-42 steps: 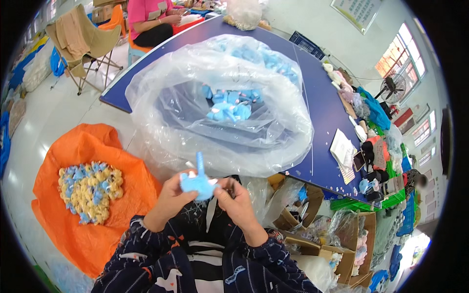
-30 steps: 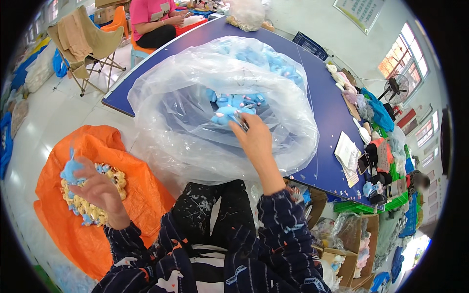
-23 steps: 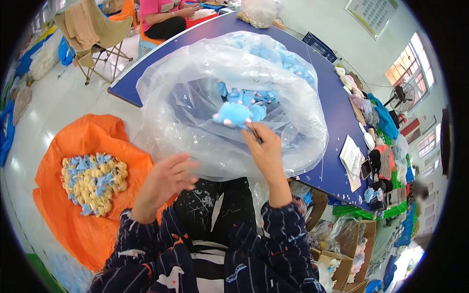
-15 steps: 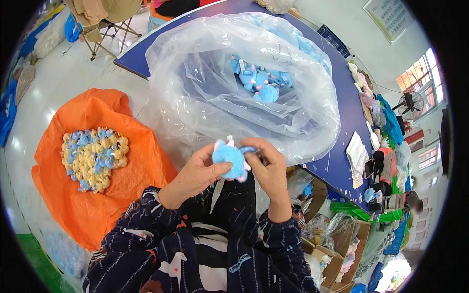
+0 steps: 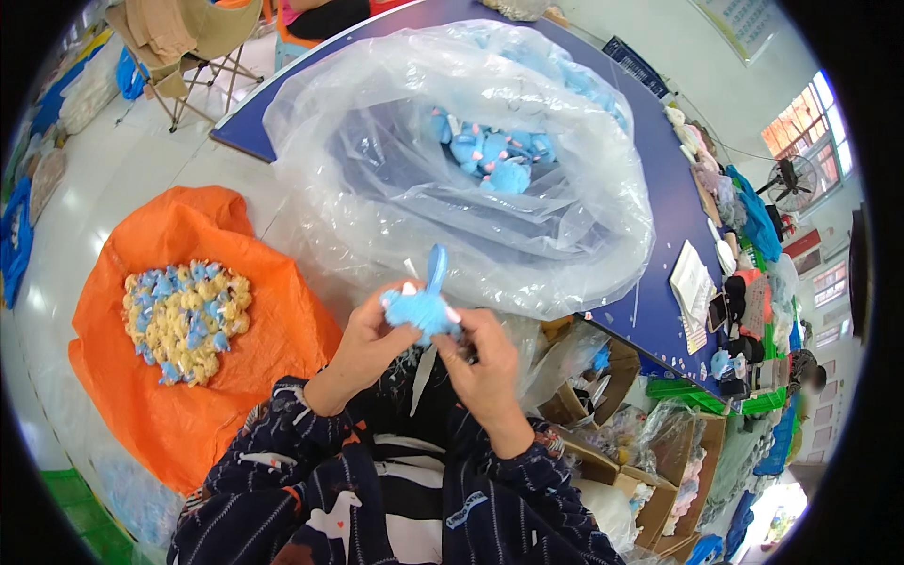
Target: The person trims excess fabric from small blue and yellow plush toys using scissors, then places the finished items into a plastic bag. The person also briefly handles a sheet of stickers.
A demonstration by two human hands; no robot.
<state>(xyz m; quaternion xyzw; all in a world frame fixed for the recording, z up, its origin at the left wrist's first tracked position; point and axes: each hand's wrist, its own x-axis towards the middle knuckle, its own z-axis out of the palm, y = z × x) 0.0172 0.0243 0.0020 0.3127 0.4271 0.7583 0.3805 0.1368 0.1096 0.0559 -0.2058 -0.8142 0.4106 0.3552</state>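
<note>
A small light-blue plush toy (image 5: 420, 313) with pink tips, a white tag and a blue strap standing up from it is held between both hands, over my lap. My left hand (image 5: 364, 341) pinches its left side, thumb across the fur. The fingers of my right hand (image 5: 482, 365) close on its right end by a pink part. Just beyond, a large clear plastic bag (image 5: 330, 221) lies wide-mouthed on the blue table (image 5: 673, 188). Several similar blue plush toys (image 5: 508, 176) lie inside the bag.
To the left, an orange sack (image 5: 273, 311) on the floor holds a heap of yellow and blue plush toys (image 5: 193, 315). Cardboard boxes (image 5: 612, 381) stand below the table on the right. Papers (image 5: 692, 287) rest at the table's right edge. A folding chair (image 5: 188, 47) stands far left.
The plush toy has turned and shifted left and slightly down, its strap now pointing upward. My right hand has moved left and down, from the strap to the toy's right end.
</note>
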